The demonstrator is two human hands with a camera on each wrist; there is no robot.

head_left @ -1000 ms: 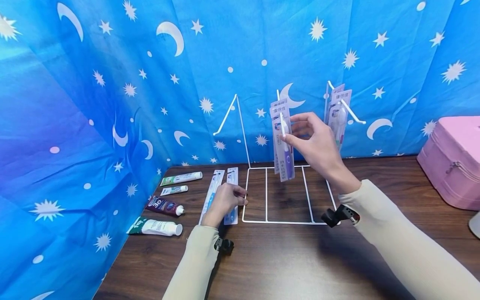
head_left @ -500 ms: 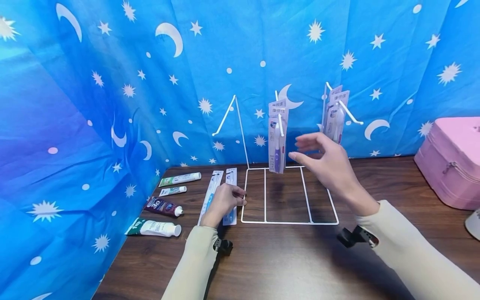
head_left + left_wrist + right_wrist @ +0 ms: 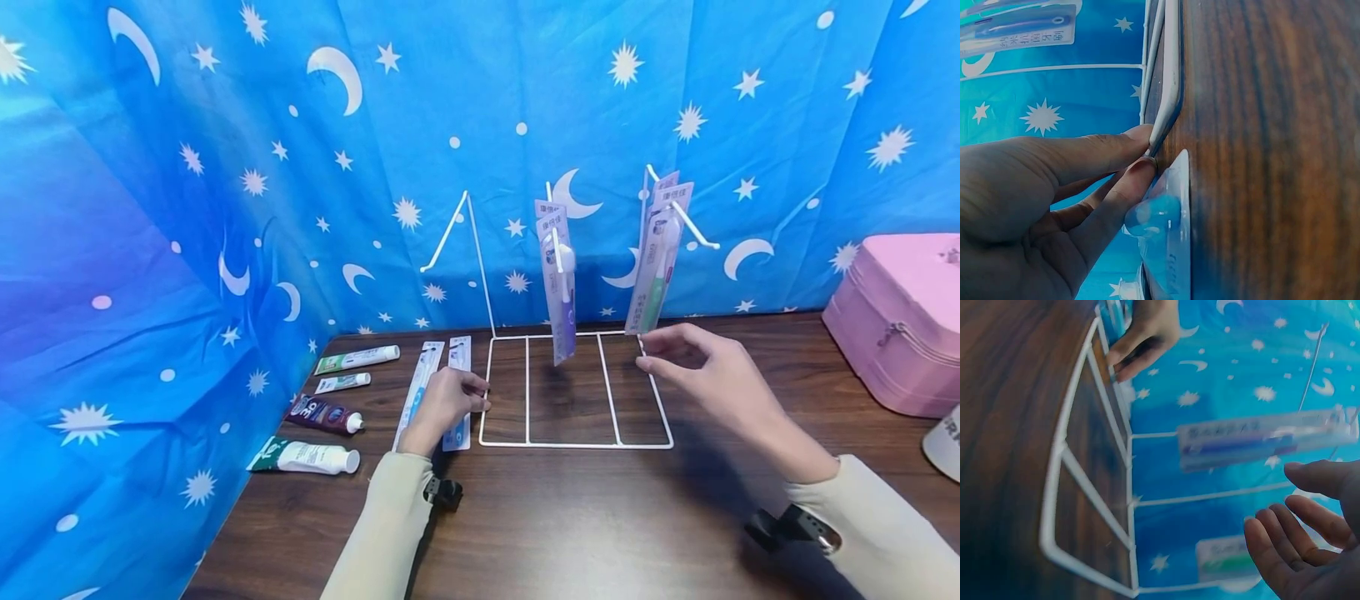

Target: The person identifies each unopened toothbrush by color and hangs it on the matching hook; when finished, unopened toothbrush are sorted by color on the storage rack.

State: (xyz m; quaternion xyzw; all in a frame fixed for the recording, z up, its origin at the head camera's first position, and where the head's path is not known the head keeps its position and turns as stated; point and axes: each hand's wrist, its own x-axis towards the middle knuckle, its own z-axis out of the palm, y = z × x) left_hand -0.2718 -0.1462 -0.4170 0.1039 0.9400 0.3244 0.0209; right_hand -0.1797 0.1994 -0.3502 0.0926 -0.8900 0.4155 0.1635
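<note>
Left hand (image 3: 444,404) pinches rack (image 3: 1170,69) at nine o'clock; right hand (image 3: 716,377) spread, empty, at three. Rack likely light, stiff; hold low.

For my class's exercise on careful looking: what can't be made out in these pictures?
Head view: middle of the flat toothbrush pack nearest the rack, covered by the left hand.
Head view: right part of the white container, cut off by the picture's edge.
Right wrist view: print on the purple-handled pack, too blurred to read.
Right wrist view: rest of the green-handled pack, behind the right hand.
</note>
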